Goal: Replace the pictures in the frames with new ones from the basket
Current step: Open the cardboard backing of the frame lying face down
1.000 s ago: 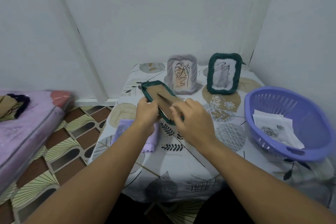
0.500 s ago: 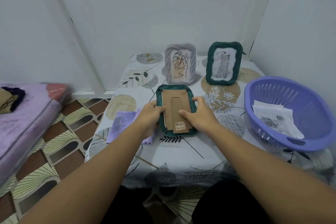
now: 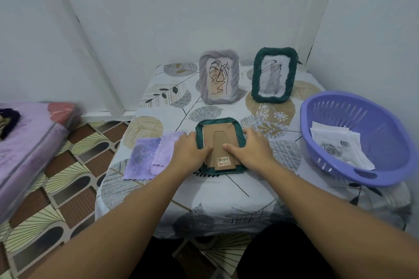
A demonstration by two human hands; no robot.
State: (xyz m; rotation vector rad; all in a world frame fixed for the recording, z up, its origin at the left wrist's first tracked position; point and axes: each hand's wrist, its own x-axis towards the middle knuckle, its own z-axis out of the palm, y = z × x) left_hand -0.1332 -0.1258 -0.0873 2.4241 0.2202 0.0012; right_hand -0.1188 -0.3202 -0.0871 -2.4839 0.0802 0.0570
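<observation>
Nearest, both hands work a dark green woven picture frame [image 3: 221, 146] laid face down on the leaf-patterned cloth of the bench [image 3: 226, 192], likely so its brown cardboard backing [image 3: 221, 149] faces up for opening. The left hand [image 3: 190, 154] steadies the left edge, thumb pressed on the backing. The right hand [image 3: 250, 150] rests on the other edge, thumb beside the stand flap; neither grip pinches anything. A lilac cloth [image 3: 150, 157] lies left. To the right, the purple plastic basket [image 3: 353, 172] holds the new white prints [image 3: 340, 145], within reach. Farthest, a grey twisted frame [image 3: 218, 77] and a second green frame [image 3: 274, 75] stand upright, pictures facing forward.
</observation>
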